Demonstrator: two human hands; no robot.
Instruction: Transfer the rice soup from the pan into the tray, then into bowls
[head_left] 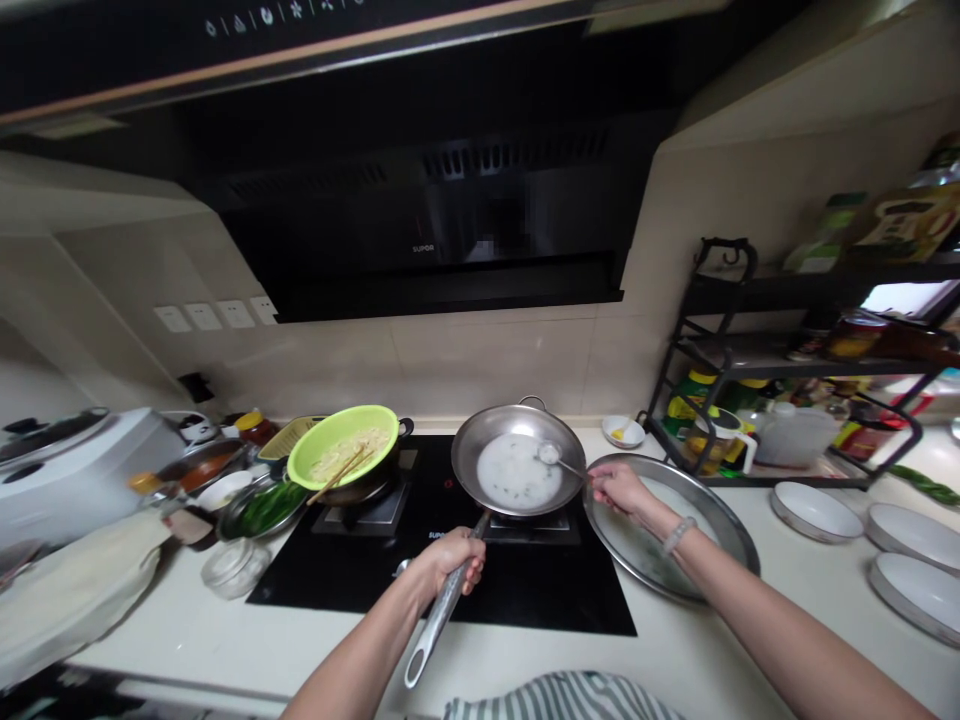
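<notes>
Over the black hob [300, 575] I noted 1 steel wok [468, 440] containing whitish liquid [517, 475]. My left hand [454, 558] was closed round its handle [441, 612]; my right hand [622, 490] pinched 1 ladle [549, 454] inside. Apparent step: stirring. Further strokes called for steady bracing.

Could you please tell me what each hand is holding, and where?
The left hand holds the wok by its long handle; the right hand holds the ladle by its handle.

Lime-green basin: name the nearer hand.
Left. The left hand, on the wok handle, is in front and right of the basin; the right hand, on the ladle, is farther right, past the wok.
</notes>
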